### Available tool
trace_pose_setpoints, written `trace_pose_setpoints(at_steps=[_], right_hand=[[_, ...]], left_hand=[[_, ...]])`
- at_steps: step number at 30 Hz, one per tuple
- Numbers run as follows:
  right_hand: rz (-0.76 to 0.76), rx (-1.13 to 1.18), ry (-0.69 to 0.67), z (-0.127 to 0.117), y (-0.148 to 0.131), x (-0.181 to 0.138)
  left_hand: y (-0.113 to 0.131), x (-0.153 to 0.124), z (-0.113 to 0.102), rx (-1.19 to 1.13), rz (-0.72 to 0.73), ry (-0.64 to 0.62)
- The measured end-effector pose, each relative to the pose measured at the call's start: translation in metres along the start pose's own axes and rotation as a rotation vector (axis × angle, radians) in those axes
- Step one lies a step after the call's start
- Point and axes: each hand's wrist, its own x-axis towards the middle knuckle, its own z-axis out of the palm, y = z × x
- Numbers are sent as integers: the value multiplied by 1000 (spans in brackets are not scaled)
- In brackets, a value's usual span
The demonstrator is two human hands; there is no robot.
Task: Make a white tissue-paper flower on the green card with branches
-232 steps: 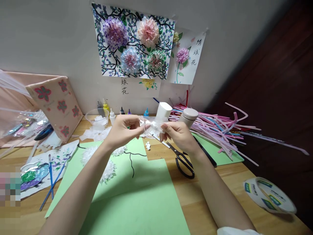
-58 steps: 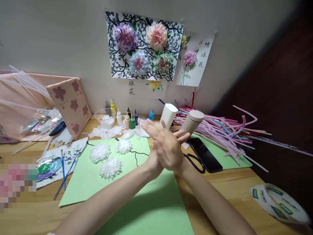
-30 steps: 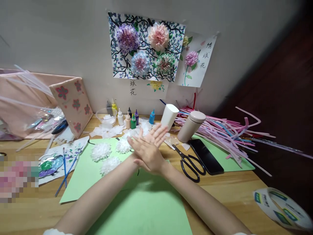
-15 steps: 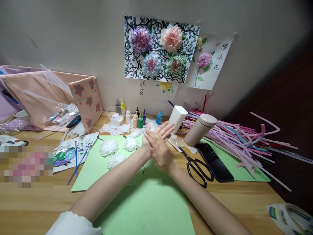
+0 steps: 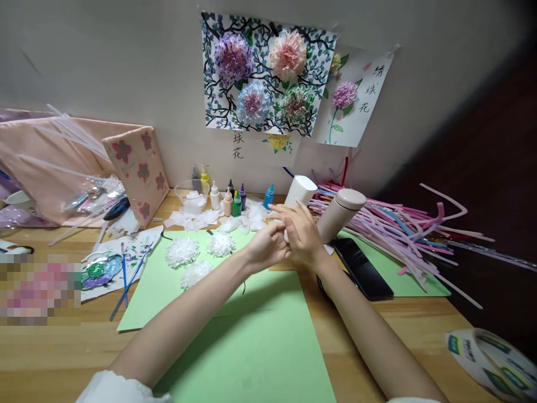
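White flowers [image 5: 221, 244] lie left of both hands [image 5: 302, 234].

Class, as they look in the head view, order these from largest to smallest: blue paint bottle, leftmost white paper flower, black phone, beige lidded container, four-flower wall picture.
1. Four-flower wall picture
2. Black phone and beige lidded container: too alike to rank
3. Leftmost white paper flower
4. Blue paint bottle

Matt green paper [image 5: 255, 341], smooth wooden table [image 5: 62, 358]
Flowers [image 5: 182, 253] are ruffled in rough-looking paper; the phone [image 5: 364, 270] is faced with smooth gloss.
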Motion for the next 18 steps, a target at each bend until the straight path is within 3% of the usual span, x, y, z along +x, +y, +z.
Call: trace_pose_setpoints(at_steps=[3,6,10,13,18], right_hand=[[108,68,37,-8,10,2],[152,224,78,-13,11,4],[34,359,0,-23,0,7],[9,377,-49,-29,-9,8],[35,350,46,-33,-17,7]], left_hand=[[20,-7,-8,-55,-85,-148],[32,-11,-8,116,-32,-124],[39,-13,-8,325,56,-31],[42,-13,-10,432,154,35],[47,-17,-9,479,191,4]])
